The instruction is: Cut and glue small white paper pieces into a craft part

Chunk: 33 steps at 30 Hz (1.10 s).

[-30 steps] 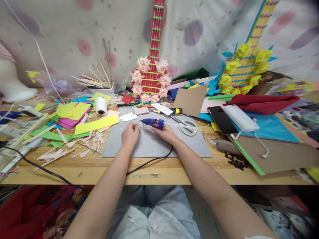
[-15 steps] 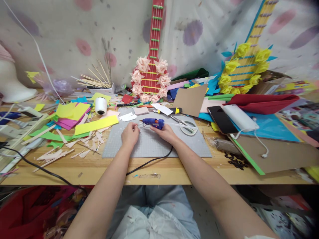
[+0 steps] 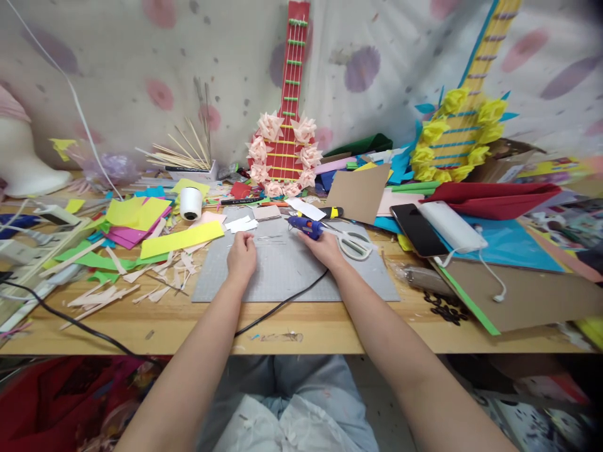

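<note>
My right hand (image 3: 324, 246) is wrapped round a blue glue gun (image 3: 307, 226), whose nozzle points left over the grey cutting mat (image 3: 282, 279). A black cord (image 3: 282, 311) runs across the mat and over the table edge near it. My left hand (image 3: 242, 256) is closed in a pinch above the mat's left half; what its fingers hold is too small to make out. Thin, clear or silvery strands (image 3: 271, 240) show just right of those fingertips. Scissors (image 3: 353, 243) with pale handles lie beside my right hand. White paper pieces (image 3: 241, 223) rest beyond my left hand.
Behind the mat stands a red paper guitar (image 3: 289, 141) with pink flowers; a yellow one (image 3: 455, 138) leans at the right. Paper scraps (image 3: 179, 270) cover the left side. A phone (image 3: 417, 229), a white power bank (image 3: 452, 226) and cardboard (image 3: 532, 295) lie right.
My right hand has drawn the glue gun to the right and slightly up, away from my left hand. The left hand stays closed in nearly the same place.
</note>
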Tool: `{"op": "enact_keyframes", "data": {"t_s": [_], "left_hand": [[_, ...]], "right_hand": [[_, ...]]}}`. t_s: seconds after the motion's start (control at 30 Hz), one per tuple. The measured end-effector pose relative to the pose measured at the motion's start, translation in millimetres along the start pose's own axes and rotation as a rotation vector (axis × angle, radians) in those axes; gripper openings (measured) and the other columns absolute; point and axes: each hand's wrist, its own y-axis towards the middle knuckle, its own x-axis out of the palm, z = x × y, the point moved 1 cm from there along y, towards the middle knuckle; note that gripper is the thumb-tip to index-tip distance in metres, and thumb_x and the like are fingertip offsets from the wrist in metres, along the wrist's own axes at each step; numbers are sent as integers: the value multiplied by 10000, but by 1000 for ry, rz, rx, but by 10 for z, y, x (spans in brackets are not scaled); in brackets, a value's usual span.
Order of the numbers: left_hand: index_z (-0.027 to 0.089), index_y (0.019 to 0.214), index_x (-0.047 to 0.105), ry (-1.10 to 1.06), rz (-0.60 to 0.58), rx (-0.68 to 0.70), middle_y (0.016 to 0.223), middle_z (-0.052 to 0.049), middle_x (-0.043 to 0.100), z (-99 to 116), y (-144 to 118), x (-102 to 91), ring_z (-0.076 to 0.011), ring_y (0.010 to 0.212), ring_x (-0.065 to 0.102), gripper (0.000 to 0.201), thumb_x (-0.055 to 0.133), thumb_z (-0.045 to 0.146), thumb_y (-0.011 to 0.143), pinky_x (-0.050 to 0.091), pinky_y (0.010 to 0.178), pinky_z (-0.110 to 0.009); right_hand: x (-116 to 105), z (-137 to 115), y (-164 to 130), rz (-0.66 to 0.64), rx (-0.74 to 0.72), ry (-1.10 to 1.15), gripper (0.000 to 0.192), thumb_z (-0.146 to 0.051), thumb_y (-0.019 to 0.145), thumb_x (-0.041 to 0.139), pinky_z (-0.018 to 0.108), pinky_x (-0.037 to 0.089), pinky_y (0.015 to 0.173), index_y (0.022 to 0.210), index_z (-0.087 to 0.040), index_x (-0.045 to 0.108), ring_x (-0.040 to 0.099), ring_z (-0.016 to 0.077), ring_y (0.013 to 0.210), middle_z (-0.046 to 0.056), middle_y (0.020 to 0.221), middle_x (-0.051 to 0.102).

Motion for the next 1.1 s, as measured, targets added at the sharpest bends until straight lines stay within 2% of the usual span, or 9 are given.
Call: {"op": "enact_keyframes", "data": {"t_s": [0.1, 0.2, 0.33, 0.43, 0.63, 0.8, 0.9, 1.0, 1.1], "left_hand": [[237, 967, 455, 39, 31, -43, 950, -56, 613, -3, 86, -65, -196, 873, 575, 214, 285, 259, 839, 396, 715, -298], [230, 996, 435, 114, 15, -74, 957, -84, 607, 21, 231, -201, -232, 884, 575, 234, 270, 277, 838, 397, 709, -331], [230, 1010, 439, 244, -54, -102, 911, -92, 619, -3, 470, -412, -280, 897, 572, 264, 354, 360, 797, 405, 702, -369], [234, 984, 472, 344, -103, -135, 927, -100, 624, -107, 605, -483, -302, 907, 571, 296, 449, 389, 733, 412, 710, -387], [224, 936, 535, 364, -102, -182, 1000, -122, 621, -263, 648, -405, -299, 931, 569, 288, 464, 390, 712, 421, 726, -387], [216, 892, 576, 352, -107, -194, 1001, -120, 627, -235, 650, -364, -300, 930, 570, 349, 490, 477, 677, 423, 722, -378], [220, 881, 595, 356, -147, -241, 988, -98, 635, -209, 687, -366, -297, 915, 575, 385, 501, 517, 654, 422, 708, -370], [220, 861, 618, 360, -169, -278, 966, -91, 642, -198, 731, -362, -291, 901, 579, 362, 525, 495, 645, 418, 683, -353], [212, 814, 639, 344, -184, -278, 911, -90, 654, -210, 767, -349, -278, 854, 592, 301, 568, 432, 621, 410, 644, -331]], "right_hand": [[-100, 68, 81, 61, -9, 5, 484, -590, 638, 531, 289, 424, 615, 803, -154, 660, 578, 203, 693, 51, 659, 631], [-188, 95, 121, 40, -51, -16, 477, -584, 635, 542, 287, 419, 623, 776, -145, 666, 584, 209, 707, 56, 681, 641], [-263, 105, 147, 6, -108, -2, 463, -564, 649, 549, 288, 421, 655, 840, -158, 667, 584, 204, 737, 52, 759, 660], [-275, 109, 168, -16, -116, -43, 464, -560, 649, 554, 303, 420, 681, 873, -169, 663, 584, 202, 748, 55, 797, 664], [-272, 135, 203, 35, -94, -118, 492, -573, 653, 542, 317, 421, 688, 871, -147, 657, 585, 214, 752, 89, 821, 657], [-307, 174, 217, 72, -100, -116, 499, -597, 669, 509, 314, 424, 697, 883, -171, 659, 585, 217, 782, 78, 828, 657], [-328, 169, 218, 34, -136, -144, 499, -605, 666, 507, 300, 421, 678, 871, -176, 661, 580, 207, 754, 63, 800, 654], [-332, 150, 216, -18, -196, -180, 482, -595, 675, 503, 279, 409, 647, 842, -170, 658, 566, 188, 714, 50, 765, 644], [-324, 143, 220, 18, -205, -229, 446, -561, 688, 505, 266, 393, 620, 809, -156, 648, 548, 176, 692, 50, 747, 631]]}}
